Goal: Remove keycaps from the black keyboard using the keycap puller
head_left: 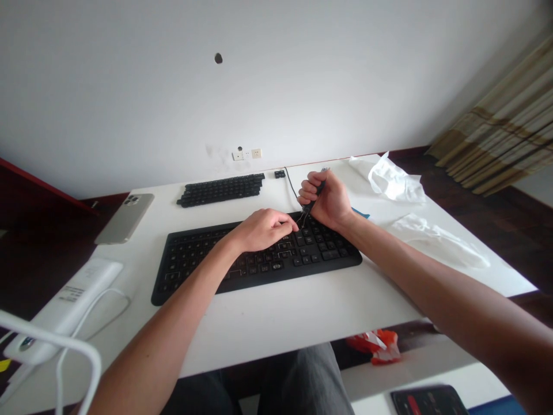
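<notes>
A black keyboard (259, 282) lies on the white desk. Its left and middle areas show bare key sockets, while keycaps sit on the number pad at the right. My right hand (328, 199) is wrapped round the dark handle of a keycap puller (307, 208), whose wire loops point down over the keyboard. At those wires, the fingertips of my left hand (268, 227) are pressed together; the rest of that hand hovers over the keyboard's middle. Behind the keyboard, removed keycaps (222, 190) stand in packed rows, and a few more keycaps (280, 174) lie near the cable.
At the left are a phone (127, 216) and a white power strip (71, 300) with a looping cable. Crumpled white plastic bags (391, 178) lie on the right. Below the desk edge are orange wrapping (378, 346) and a black device (427, 400). A wall stands behind.
</notes>
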Motion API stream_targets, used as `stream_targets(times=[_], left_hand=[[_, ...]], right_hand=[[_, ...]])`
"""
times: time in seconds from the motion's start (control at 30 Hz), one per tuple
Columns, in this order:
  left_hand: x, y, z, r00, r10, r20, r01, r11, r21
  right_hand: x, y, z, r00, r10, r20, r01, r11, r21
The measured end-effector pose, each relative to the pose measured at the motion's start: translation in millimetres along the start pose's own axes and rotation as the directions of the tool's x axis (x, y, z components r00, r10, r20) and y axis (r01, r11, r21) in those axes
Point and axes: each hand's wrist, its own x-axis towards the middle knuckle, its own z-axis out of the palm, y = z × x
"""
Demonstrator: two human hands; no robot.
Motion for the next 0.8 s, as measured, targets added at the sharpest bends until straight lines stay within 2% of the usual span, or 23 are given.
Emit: stream_targets(times=[0.2, 0.27, 0.4, 0.53, 0.8], left_hand=[[-2.3, 6.6, 4.3, 0.988, 0.037, 0.149, -0.035, 0.999, -0.014], [-1.5, 6.9, 7.4, 0.993, 0.061, 0.106, -0.057, 0.997, -0.047], [1.1, 3.1, 9.3, 0.994, 0.073, -0.076, -0.082, 0.989, -0.12], [2.4, -1.1, 10.7, 0.967, 0.023, -0.253, -0.045, 0.996, -0.083], [7.0, -9.0, 18.1, 0.966, 0.045, -0.256, -0.013, 0.992, 0.125]], right_hand=[[-2.5, 2.9, -1.5, 0.991, 0.072, 0.11, -0.069, 0.997, -0.028], [-2.1, 3.2, -2.3, 0.991, 0.074, 0.107, -0.072, 0.997, -0.03], [-0.8, 3.2, -3.2, 0.992, 0.077, 0.105, -0.074, 0.997, -0.033], [-4.7, 0.1, -2.6, 0.977, 0.069, 0.2, -0.055, 0.996, -0.075], [-11.5, 0.0, -7.7, 0.856, 0.158, 0.493, -0.05, 0.973, -0.225]])
